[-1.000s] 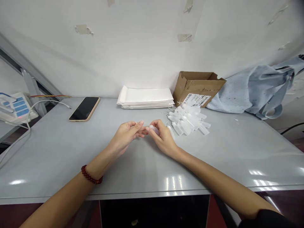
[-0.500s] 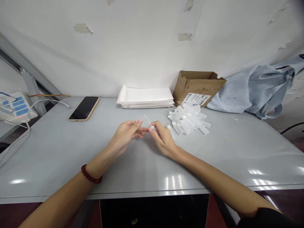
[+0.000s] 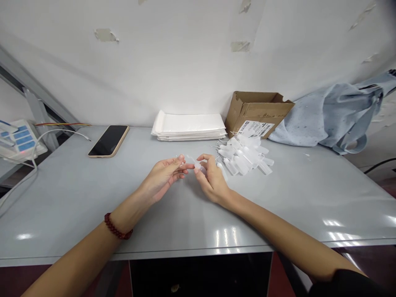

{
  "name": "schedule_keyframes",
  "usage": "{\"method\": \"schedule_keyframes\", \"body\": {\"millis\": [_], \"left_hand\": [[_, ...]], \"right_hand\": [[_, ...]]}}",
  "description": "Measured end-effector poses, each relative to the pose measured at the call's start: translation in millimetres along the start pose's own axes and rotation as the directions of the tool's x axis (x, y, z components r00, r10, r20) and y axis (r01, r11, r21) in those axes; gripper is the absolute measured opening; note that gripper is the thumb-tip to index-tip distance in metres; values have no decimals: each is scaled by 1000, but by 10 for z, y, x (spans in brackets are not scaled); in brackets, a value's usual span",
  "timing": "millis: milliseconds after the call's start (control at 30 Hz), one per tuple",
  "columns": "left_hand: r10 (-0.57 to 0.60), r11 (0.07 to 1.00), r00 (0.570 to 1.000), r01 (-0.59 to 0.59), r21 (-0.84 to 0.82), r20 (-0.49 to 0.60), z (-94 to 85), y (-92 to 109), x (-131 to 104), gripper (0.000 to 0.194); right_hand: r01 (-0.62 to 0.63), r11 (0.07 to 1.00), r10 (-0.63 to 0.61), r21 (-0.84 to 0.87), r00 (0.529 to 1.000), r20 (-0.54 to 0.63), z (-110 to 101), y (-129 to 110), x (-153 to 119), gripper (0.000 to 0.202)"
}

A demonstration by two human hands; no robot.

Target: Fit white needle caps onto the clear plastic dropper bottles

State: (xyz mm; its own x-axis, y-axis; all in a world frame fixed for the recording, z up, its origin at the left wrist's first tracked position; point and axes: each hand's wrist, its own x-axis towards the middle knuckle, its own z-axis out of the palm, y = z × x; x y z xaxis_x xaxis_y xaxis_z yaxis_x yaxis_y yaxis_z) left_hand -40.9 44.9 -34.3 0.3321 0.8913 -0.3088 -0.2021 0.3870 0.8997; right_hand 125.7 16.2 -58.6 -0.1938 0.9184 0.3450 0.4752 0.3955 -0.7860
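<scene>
In front of me my right hand (image 3: 213, 179) grips a small translucent white plastic piece (image 3: 198, 165) between thumb and fingers. A thin clear strip (image 3: 191, 158) sticks out from it towards the left. My left hand (image 3: 168, 175) pinches near the end of this strip with the thumb, its other fingers stretched towards the plastic piece. Much of the held piece is hidden by my right fingers. Just right of that hand lies a pile of similar translucent plastic pieces (image 3: 243, 159), some with thin string loops.
Behind my hands lies a stack of white padded envelopes (image 3: 192, 123) against the wall. An open cardboard box (image 3: 253, 115) and a light blue cloth bag (image 3: 318, 115) are at the back right. A phone (image 3: 109, 141), a white cable (image 3: 35, 154) and a power strip (image 3: 24, 138) are at left.
My left thumb has come to the strip's end, which now leans left instead of standing free. My right index finger has lifted slightly off the piece.
</scene>
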Motion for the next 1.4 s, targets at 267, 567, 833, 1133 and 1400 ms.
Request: {"method": "schedule_keyframes", "body": {"millis": [267,567,833,1133,1400], "left_hand": [[22,999,999,-23,39,28,14,-26,-14,28],[37,999,999,-37,-8,21,21,-15,-28,24],[83,994,993,-88,-59,-85,37,-10,-32,29],[148,989,989,-148,-15,-4,96,-16,-65,28],[243,923,970,-240,301,30,137,-14,-115,19]], "right_hand": [[200,979,-198,-42,979,39,-4,35,-17,20],[258,960,-255,-106,966,40,-23,24,-20,25],[125,983,-135,-132,988,-71,-7,17,-5,15],[198,965,-190,-171,980,63,0,29,-11,13],[190,947,-171,-259,981,91,30,44,-18,13]]}}
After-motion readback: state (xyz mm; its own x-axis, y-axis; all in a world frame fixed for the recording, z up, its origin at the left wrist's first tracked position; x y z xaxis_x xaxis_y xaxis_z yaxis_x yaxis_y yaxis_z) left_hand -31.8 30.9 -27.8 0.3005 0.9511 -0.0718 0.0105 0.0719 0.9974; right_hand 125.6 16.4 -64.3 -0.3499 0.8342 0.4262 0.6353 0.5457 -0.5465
